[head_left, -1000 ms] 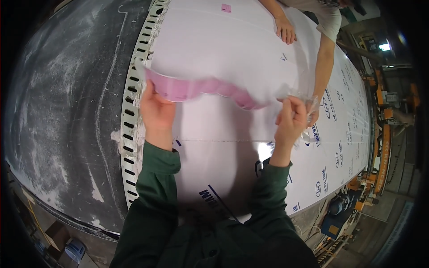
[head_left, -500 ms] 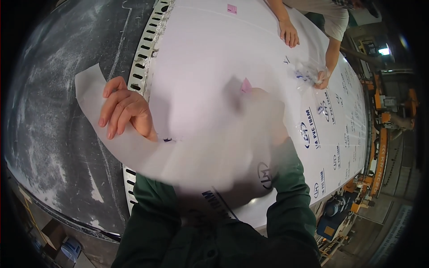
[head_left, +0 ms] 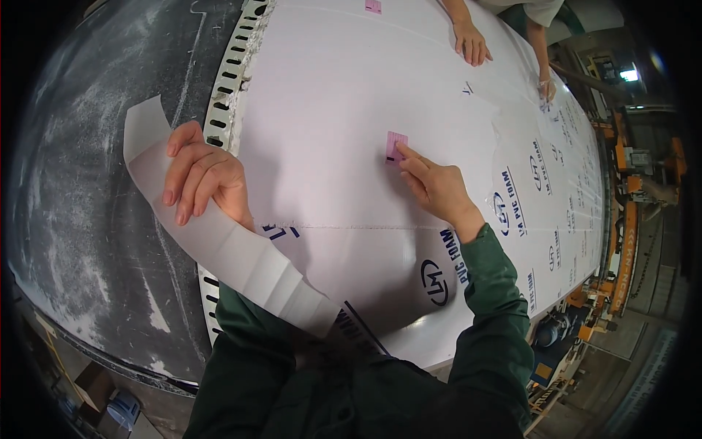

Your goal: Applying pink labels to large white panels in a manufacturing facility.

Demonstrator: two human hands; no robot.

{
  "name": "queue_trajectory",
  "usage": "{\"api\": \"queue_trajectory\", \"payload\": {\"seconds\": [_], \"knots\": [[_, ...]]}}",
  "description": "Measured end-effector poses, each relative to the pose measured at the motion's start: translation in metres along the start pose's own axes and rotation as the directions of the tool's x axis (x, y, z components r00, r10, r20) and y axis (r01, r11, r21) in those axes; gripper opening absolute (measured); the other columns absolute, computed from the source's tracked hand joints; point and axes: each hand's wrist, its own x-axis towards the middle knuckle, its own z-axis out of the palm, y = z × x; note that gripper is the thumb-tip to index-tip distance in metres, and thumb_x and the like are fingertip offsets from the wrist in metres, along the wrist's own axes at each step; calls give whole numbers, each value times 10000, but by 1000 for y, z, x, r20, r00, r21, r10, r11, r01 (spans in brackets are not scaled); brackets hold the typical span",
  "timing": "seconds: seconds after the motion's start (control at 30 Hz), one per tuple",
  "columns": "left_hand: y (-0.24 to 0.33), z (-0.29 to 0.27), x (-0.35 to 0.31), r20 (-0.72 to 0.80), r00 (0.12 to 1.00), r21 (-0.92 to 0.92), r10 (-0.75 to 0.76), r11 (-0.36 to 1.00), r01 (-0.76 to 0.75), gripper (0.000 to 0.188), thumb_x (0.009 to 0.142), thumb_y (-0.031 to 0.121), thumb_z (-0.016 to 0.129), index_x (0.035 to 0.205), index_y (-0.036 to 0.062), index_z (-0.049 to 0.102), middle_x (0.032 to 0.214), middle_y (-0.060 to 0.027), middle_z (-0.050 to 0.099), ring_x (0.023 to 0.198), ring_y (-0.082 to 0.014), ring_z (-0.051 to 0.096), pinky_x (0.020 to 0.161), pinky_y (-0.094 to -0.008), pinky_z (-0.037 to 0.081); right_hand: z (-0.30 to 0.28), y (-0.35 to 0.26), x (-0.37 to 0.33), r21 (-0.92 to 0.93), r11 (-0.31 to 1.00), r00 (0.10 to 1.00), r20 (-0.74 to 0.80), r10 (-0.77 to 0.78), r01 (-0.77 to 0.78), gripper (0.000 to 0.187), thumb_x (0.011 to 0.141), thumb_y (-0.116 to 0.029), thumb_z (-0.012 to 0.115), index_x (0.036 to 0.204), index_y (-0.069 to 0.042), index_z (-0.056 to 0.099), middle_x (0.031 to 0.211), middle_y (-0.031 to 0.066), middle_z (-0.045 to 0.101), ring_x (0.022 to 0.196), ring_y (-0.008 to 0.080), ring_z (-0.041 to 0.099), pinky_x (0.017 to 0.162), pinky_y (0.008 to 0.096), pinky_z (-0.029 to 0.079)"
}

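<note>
My left hand (head_left: 205,172) is closed around a long strip of white backing paper (head_left: 256,263), whose creased tail curves down toward my chest. The strip's upper end stands up beyond my fingers, over the dark surface. On the white plastic-covered sheet (head_left: 322,117) lies a small pink label (head_left: 395,148). My right hand (head_left: 442,190) rests its outstretched index and middle fingertips against that label's right side, with the thumb apart from it. A second pink label (head_left: 374,6) sits at the far edge of view.
Left of the sheet runs a slotted pale metal strip (head_left: 219,117) beside a dark, white-streaked surface (head_left: 95,183). Across the sheet, another person's hand (head_left: 472,44) lies flat; their other hand (head_left: 546,88) is at the sheet's right edge. Orange machinery (head_left: 625,241) stands at right.
The pink label, blurred before, now lies against the sheet under my right fingertips. My right arm has cleared from its blur. The other person's hand with clear film has moved farther away.
</note>
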Motion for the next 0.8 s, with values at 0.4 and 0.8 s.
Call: {"api": "queue_trajectory", "payload": {"seconds": [0.4,0.8], "knots": [[-5,-8,4,-54,995,52,-86,995,88,34,948,53,409,936,23,401,595,-90,600,407,-207,578,393,-278,440,39,-8,104,-59,969,870,-455,188,-240,385,891,-379,620,1131,-90,534,991,153,559,781,349,618,617,458,512],[-14,-18,0,-197,963,170,-183,961,218,50,967,84,421,946,45,399,607,-42,575,429,-175,559,432,-269,421,62,5,96,-128,942,820,-537,198,-311,328,853,-355,667,996,-98,521,909,107,553,691,279,625,549,393,512]]}}
